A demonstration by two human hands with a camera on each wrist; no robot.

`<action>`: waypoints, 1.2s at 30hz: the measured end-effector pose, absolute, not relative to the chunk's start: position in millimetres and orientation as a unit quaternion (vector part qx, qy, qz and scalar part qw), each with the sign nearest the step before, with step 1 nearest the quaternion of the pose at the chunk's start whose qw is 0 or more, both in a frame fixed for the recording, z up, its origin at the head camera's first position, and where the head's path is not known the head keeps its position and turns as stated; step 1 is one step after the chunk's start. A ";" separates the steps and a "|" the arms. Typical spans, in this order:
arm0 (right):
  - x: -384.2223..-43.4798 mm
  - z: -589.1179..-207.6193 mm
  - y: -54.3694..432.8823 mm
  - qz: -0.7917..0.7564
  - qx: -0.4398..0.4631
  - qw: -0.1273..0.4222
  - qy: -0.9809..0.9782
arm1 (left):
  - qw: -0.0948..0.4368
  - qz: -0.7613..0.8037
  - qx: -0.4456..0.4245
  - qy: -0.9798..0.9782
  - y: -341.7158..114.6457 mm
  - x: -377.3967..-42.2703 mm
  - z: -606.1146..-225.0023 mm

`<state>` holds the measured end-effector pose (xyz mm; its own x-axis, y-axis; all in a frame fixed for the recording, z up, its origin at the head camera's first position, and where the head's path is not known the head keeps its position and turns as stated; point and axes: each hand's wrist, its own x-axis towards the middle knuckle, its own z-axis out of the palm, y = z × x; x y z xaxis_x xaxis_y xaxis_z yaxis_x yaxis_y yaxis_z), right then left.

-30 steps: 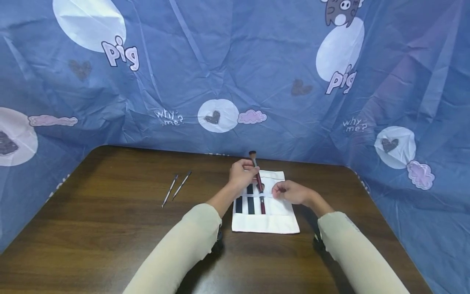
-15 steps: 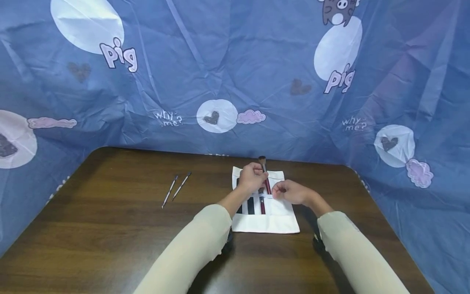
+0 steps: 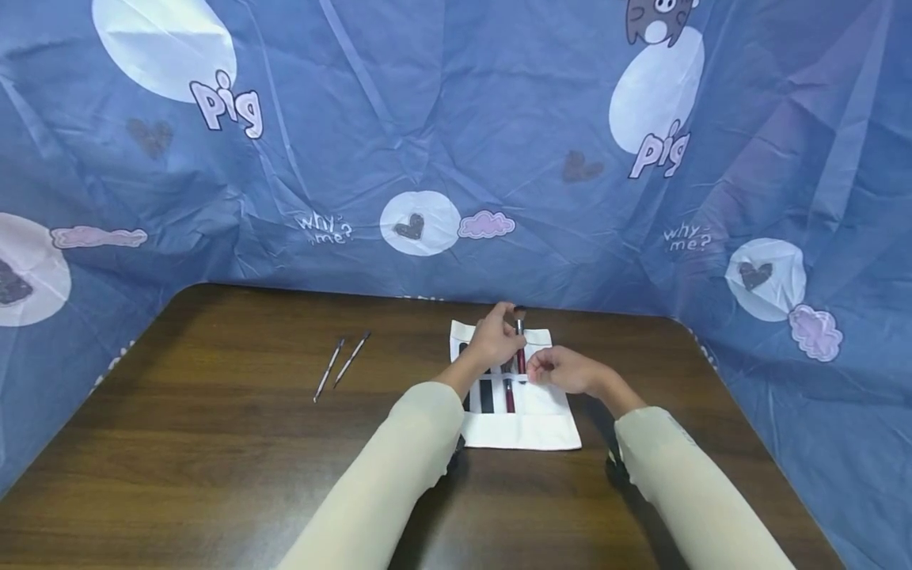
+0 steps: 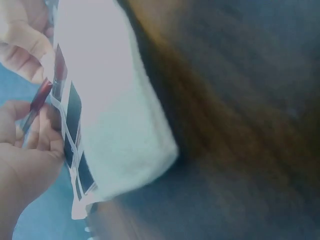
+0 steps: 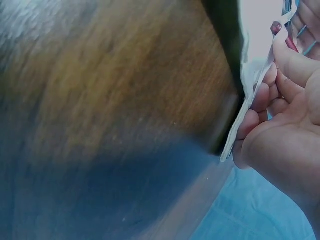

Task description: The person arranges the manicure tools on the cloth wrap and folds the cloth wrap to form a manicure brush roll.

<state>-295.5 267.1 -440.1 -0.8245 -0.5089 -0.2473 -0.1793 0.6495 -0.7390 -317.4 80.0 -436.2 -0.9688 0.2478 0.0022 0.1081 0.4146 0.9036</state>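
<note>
A white fabric brush pouch (image 3: pixel 520 431) lies flat on the table, with a thin white elastic strap (image 4: pixel 70 137) across its middle. My left hand (image 3: pixel 497 336) pinches a makeup brush (image 3: pixel 521 360) by its dark red handle, bristles pointing away from me. In the right wrist view, the handle's rounded end (image 5: pixel 276 27) shows right beside the right thumb. My right hand (image 3: pixel 568 370) pinches the strap near the pouch's right side. Another red-handled brush (image 3: pixel 509 398) sits under the strap, its upper part hidden behind the left hand. Black strips (image 3: pixel 487 396) lie to its left.
Two slim silver double-ended tools (image 3: pixel 328 370) lie side by side on the brown wooden table (image 3: pixel 214 443), left of the pouch. Blue printed cloth (image 3: pixel 356 158) hangs behind the table's back edge and along both sides.
My left hand has moved right with the brush, bringing it from over the other brush to beside the right fingertips, and its handle end has come down to the strap. The right hand stays put.
</note>
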 end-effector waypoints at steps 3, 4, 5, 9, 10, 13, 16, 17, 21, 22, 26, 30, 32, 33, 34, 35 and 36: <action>-295.6 -439.1 267.1 -0.372 -0.198 0.224 0.879 | 0.083 0.512 0.123 0.846 79.2 -319.8 -435.7; -295.6 -439.0 267.3 -0.370 -0.199 0.223 0.879 | 0.092 0.505 0.125 0.849 79.2 -321.1 -436.2; -295.6 -438.9 267.6 -0.370 -0.199 0.223 0.880 | 0.098 0.499 0.125 0.852 79.0 -322.2 -436.5; -295.1 -439.0 268.3 -0.367 -0.196 0.219 0.883 | 0.102 0.474 0.134 0.864 78.2 -325.2 -436.0; -294.8 -438.9 268.4 -0.367 -0.199 0.217 0.882 | 0.101 0.466 0.139 0.868 78.0 -325.8 -436.0; -294.0 -438.3 268.2 -0.370 -0.202 0.216 0.880 | 0.092 0.449 0.152 0.876 77.3 -326.6 -435.2; -293.5 -437.6 268.4 -0.372 -0.201 0.218 0.880 | 0.084 0.441 0.157 0.880 76.9 -326.7 -435.4; -293.5 -437.4 268.4 -0.373 -0.198 0.220 0.879 | 0.081 0.440 0.157 0.881 76.6 -326.6 -435.4; -293.9 -437.2 267.5 -0.372 -0.195 0.221 0.880 | 0.068 0.420 0.162 0.891 75.7 -325.2 -434.7; -294.3 -437.3 267.1 -0.372 -0.195 0.220 0.881 | 0.069 0.412 0.166 0.893 75.6 -325.2 -434.4; -295.7 -439.0 266.6 -0.370 -0.200 0.214 0.882 | 0.071 0.355 0.196 0.911 76.0 -327.6 -433.9; -296.3 -440.4 267.1 -0.376 -0.206 0.208 0.879 | 0.070 0.313 0.224 0.920 74.5 -330.1 -430.9; -295.6 -439.6 265.9 -0.377 -0.205 0.207 0.879 | 0.076 0.308 0.235 0.919 72.6 -330.0 -428.7; -295.0 -438.9 265.7 -0.378 -0.203 0.207 0.879 | 0.080 0.310 0.240 0.917 71.2 -329.6 -427.9; -294.6 -438.6 265.7 -0.377 -0.201 0.207 0.880 | 0.086 0.310 0.245 0.914 70.0 -329.6 -427.7; -294.2 -438.5 265.5 -0.377 -0.199 0.207 0.881 | 0.091 0.311 0.250 0.912 68.7 -329.5 -427.7; -294.0 -438.6 265.4 -0.376 -0.199 0.208 0.881 | 0.093 0.311 0.254 0.911 67.8 -329.8 -428.5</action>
<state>-294.0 265.4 -438.6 -0.8345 -0.5069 -0.2161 -0.1940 0.6374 -0.7457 -329.8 67.8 -428.5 -0.8537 0.5206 -0.0114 0.4049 0.6775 0.6140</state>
